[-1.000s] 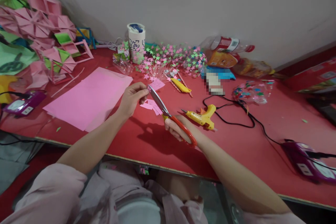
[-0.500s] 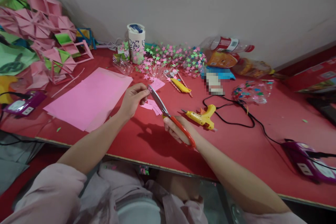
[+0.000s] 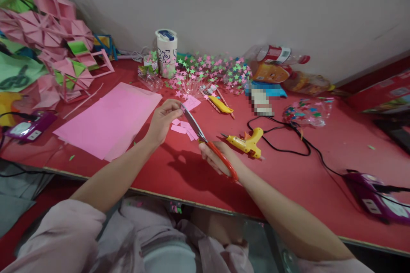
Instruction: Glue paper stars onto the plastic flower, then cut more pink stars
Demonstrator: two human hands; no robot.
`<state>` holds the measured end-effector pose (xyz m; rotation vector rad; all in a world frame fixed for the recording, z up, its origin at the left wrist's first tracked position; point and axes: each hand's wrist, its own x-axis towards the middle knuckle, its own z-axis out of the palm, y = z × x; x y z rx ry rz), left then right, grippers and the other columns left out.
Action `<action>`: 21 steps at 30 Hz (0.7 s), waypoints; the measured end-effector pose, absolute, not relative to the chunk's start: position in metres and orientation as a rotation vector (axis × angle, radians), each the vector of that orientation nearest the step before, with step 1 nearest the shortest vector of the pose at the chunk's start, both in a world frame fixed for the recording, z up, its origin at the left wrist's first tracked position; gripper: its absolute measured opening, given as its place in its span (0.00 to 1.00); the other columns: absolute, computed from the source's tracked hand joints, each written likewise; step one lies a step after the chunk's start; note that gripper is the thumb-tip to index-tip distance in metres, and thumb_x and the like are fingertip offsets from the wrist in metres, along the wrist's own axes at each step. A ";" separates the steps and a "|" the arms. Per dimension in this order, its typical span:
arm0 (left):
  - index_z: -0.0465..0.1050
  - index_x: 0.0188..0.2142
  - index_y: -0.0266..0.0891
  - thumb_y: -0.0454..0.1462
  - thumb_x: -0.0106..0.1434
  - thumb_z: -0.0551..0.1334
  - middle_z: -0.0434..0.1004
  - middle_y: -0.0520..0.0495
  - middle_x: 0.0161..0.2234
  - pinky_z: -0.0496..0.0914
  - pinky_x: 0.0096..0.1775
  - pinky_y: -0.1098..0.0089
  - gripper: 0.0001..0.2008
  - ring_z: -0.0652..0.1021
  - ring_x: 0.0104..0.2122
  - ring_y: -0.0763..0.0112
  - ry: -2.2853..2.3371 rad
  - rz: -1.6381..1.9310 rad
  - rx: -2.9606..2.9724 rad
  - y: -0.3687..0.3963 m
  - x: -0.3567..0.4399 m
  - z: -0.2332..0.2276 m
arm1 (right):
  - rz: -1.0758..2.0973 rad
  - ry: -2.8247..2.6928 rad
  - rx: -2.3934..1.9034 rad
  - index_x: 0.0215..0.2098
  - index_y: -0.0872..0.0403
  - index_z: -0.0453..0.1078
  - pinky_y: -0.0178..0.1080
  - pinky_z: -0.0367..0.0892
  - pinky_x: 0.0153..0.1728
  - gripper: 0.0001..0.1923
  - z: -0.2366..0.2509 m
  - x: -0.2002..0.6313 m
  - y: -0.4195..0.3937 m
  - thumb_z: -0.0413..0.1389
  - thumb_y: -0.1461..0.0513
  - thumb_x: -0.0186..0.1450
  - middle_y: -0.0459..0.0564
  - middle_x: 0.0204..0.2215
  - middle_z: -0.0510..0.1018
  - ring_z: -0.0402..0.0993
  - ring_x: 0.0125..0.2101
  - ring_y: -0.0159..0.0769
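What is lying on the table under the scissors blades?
Small cut pink paper pieces lie on the red table under the scissors. The blades cover part of the pile, so its full extent is hidden.

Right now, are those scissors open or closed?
Closed, or nearly so: the scissors show as one narrow grey blade line with no gap. The right hand grips the red handles; the left hand pinches at the tip.
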<state>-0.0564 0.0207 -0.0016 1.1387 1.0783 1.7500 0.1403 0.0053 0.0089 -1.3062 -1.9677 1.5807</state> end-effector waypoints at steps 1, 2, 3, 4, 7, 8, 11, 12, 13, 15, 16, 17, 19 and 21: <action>0.67 0.20 0.37 0.33 0.51 0.62 0.74 0.51 0.36 0.68 0.41 0.74 0.06 0.74 0.37 0.77 1.069 1.757 1.132 0.021 -0.056 -0.002 | 1.570 -1.975 -1.310 0.21 0.53 0.58 0.30 0.49 0.09 0.28 0.009 0.140 0.005 0.51 0.37 0.57 0.37 0.09 0.57 0.52 0.08 0.23; 0.66 0.20 0.37 0.33 0.51 0.62 0.75 0.50 0.39 0.68 0.44 0.73 0.06 0.74 0.40 0.75 1.050 1.752 1.113 0.021 -0.054 -0.003 | 1.562 -1.977 -1.318 0.21 0.53 0.58 0.30 0.49 0.09 0.28 0.009 0.139 0.005 0.50 0.37 0.57 0.37 0.09 0.57 0.52 0.07 0.23; 0.65 0.21 0.37 0.33 0.52 0.61 0.75 0.50 0.40 0.68 0.45 0.71 0.06 0.75 0.41 0.74 1.024 1.737 1.086 0.021 -0.053 -0.003 | 1.560 -1.977 -1.328 0.21 0.53 0.58 0.30 0.49 0.09 0.28 0.010 0.139 0.004 0.50 0.37 0.57 0.37 0.09 0.57 0.52 0.07 0.23; 0.64 0.21 0.37 0.34 0.52 0.61 0.75 0.50 0.38 0.69 0.45 0.70 0.07 0.76 0.41 0.73 0.993 1.715 1.056 0.020 -0.052 -0.003 | 1.558 -1.976 -1.339 0.20 0.52 0.58 0.30 0.48 0.09 0.28 0.010 0.138 0.004 0.50 0.37 0.57 0.37 0.08 0.57 0.52 0.07 0.23; 0.61 0.22 0.38 0.34 0.54 0.59 0.74 0.52 0.30 0.72 0.41 0.69 0.08 0.79 0.36 0.72 0.924 1.666 0.973 0.019 -0.048 -0.003 | 1.570 -1.958 -1.378 0.20 0.52 0.57 0.30 0.48 0.08 0.28 0.012 0.137 0.003 0.52 0.38 0.56 0.36 0.07 0.56 0.52 0.07 0.23; 0.60 0.22 0.38 0.34 0.55 0.59 0.74 0.53 0.28 0.72 0.40 0.69 0.08 0.80 0.35 0.72 0.920 1.657 0.949 0.019 -0.047 -0.003 | 1.578 -1.949 -1.391 0.20 0.52 0.57 0.30 0.48 0.08 0.27 0.012 0.136 0.003 0.52 0.38 0.56 0.36 0.07 0.56 0.52 0.06 0.24; 0.59 0.23 0.38 0.33 0.55 0.58 0.75 0.53 0.25 0.72 0.39 0.69 0.08 0.80 0.33 0.72 0.930 1.623 0.859 0.018 -0.046 -0.003 | 1.594 -1.935 -1.407 0.20 0.52 0.57 0.30 0.49 0.08 0.27 0.011 0.136 0.003 0.52 0.38 0.56 0.36 0.06 0.56 0.51 0.06 0.24; 0.59 0.23 0.38 0.33 0.55 0.58 0.75 0.53 0.25 0.72 0.40 0.69 0.08 0.80 0.33 0.73 0.926 1.615 0.827 0.018 -0.045 -0.003 | 1.600 -1.935 -1.412 0.20 0.52 0.57 0.30 0.49 0.08 0.27 0.010 0.135 0.003 0.52 0.38 0.57 0.36 0.06 0.56 0.51 0.06 0.24; 0.59 0.23 0.38 0.33 0.55 0.58 0.76 0.53 0.25 0.72 0.40 0.69 0.08 0.80 0.32 0.73 0.918 1.609 0.796 0.018 -0.045 -0.004 | 1.606 -1.934 -1.418 0.20 0.52 0.57 0.30 0.49 0.08 0.27 0.010 0.135 0.004 0.52 0.38 0.57 0.36 0.06 0.56 0.51 0.06 0.24; 0.60 0.23 0.38 0.32 0.54 0.59 0.76 0.53 0.24 0.72 0.40 0.70 0.07 0.80 0.31 0.74 0.896 1.604 0.745 0.018 -0.043 -0.005 | 1.627 -1.931 -1.435 0.20 0.52 0.58 0.29 0.49 0.08 0.27 0.009 0.135 0.004 0.53 0.39 0.57 0.36 0.06 0.56 0.52 0.05 0.24; 0.60 0.23 0.38 0.32 0.54 0.59 0.76 0.54 0.24 0.72 0.40 0.70 0.07 0.80 0.30 0.75 0.891 1.602 0.728 0.018 -0.043 -0.005 | 1.636 -1.927 -1.442 0.20 0.52 0.58 0.29 0.49 0.08 0.27 0.009 0.136 0.005 0.53 0.39 0.57 0.36 0.06 0.55 0.53 0.05 0.24; 0.61 0.24 0.38 0.32 0.53 0.59 0.76 0.54 0.24 0.72 0.41 0.70 0.07 0.79 0.30 0.75 0.891 1.600 0.714 0.018 -0.042 -0.006 | 1.646 -1.924 -1.443 0.20 0.52 0.58 0.29 0.49 0.08 0.27 0.010 0.136 0.005 0.53 0.40 0.57 0.36 0.06 0.55 0.53 0.05 0.24; 0.62 0.24 0.38 0.33 0.53 0.60 0.76 0.54 0.24 0.71 0.41 0.71 0.06 0.79 0.30 0.76 0.896 1.613 0.694 0.019 -0.042 -0.007 | 1.670 -1.916 -1.427 0.20 0.53 0.58 0.29 0.49 0.08 0.26 0.011 0.136 0.006 0.52 0.40 0.58 0.36 0.05 0.56 0.53 0.05 0.24; 0.63 0.24 0.38 0.33 0.53 0.61 0.75 0.54 0.24 0.71 0.41 0.72 0.06 0.78 0.29 0.78 0.890 1.661 0.672 0.021 -0.044 -0.008 | 1.697 -1.912 -1.406 0.20 0.53 0.58 0.29 0.49 0.08 0.26 0.012 0.136 0.006 0.52 0.41 0.59 0.36 0.05 0.56 0.53 0.05 0.23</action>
